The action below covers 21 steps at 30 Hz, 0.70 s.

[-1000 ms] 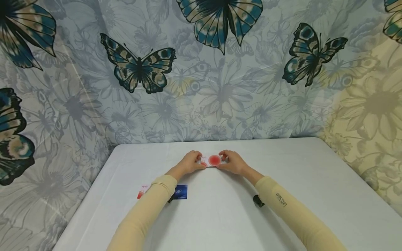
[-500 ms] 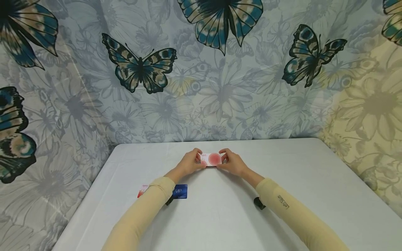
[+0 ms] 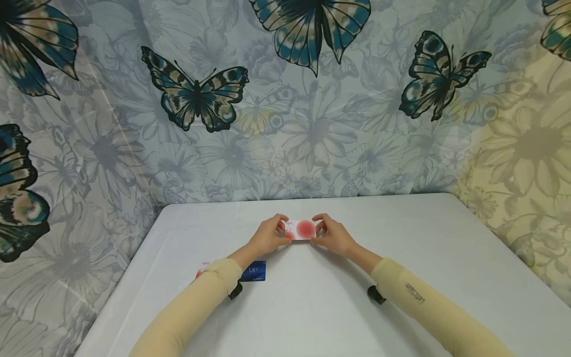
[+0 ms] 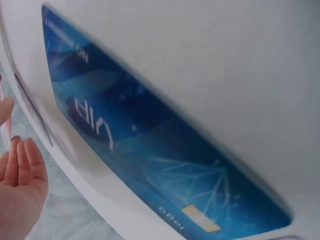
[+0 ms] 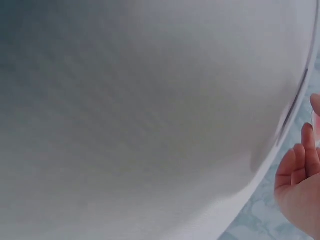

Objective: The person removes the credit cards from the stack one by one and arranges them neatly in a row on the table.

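A white card with red circles (image 3: 306,229) is held up near the far side of the table, its printed face toward me. My left hand (image 3: 269,235) pinches its left edge, thumb low and fingers high. At the opposite edge my right hand (image 3: 333,235) pinches it the same way. Below and left, a blue VIP card (image 3: 253,271) lies flat, partly behind the left forearm; it fills much of the left wrist view. Beside it, a red and white card (image 3: 202,267) is mostly covered by the sleeve.
The white table (image 3: 312,307) has its far edge close behind the hands, against a butterfly-patterned cloth (image 3: 316,134). A thin dark strip (image 4: 32,107) shows on the table in the left wrist view; its kind is unclear. Black wrist devices (image 3: 376,294) hang under both forearms.
The held card has tilted up, showing more of its face than a second ago. Both forearms have spread slightly outward, with both hands keeping their pinch on the card.
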{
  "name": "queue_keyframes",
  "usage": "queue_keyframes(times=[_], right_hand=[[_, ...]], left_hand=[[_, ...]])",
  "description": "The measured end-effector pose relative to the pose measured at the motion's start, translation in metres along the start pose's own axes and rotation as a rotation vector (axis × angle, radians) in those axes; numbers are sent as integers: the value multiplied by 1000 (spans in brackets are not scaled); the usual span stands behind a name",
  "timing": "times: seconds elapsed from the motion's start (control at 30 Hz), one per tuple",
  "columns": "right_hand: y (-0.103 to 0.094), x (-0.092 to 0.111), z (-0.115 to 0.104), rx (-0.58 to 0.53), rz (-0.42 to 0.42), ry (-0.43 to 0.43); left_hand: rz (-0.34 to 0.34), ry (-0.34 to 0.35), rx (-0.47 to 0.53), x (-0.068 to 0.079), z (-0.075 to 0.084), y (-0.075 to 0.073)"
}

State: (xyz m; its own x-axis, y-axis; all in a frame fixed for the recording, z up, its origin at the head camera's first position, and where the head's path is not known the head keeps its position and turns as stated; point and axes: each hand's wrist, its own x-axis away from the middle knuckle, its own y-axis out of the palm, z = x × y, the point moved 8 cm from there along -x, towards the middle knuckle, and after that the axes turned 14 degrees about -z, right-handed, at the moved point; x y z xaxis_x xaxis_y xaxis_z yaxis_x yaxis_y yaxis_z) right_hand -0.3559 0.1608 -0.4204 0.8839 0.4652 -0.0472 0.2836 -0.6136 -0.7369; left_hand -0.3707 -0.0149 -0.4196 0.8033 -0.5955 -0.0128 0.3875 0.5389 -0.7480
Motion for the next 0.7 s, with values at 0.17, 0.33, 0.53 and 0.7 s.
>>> queue_keyframes(times=[0.17, 0.33, 0.53, 0.7], right_hand=[[0, 7, -4, -2, -2, -18], [4, 14, -5, -15, -18, -2], [11, 21, -7, -39, -56, 25], [15, 29, -14, -32, -54, -30]], left_hand=[[-4, 10, 13, 7, 4, 1], [-23, 20, 7, 18, 9, 3], [-55, 14, 15, 30, 11, 7], [-65, 20, -6, 38, 11, 10]])
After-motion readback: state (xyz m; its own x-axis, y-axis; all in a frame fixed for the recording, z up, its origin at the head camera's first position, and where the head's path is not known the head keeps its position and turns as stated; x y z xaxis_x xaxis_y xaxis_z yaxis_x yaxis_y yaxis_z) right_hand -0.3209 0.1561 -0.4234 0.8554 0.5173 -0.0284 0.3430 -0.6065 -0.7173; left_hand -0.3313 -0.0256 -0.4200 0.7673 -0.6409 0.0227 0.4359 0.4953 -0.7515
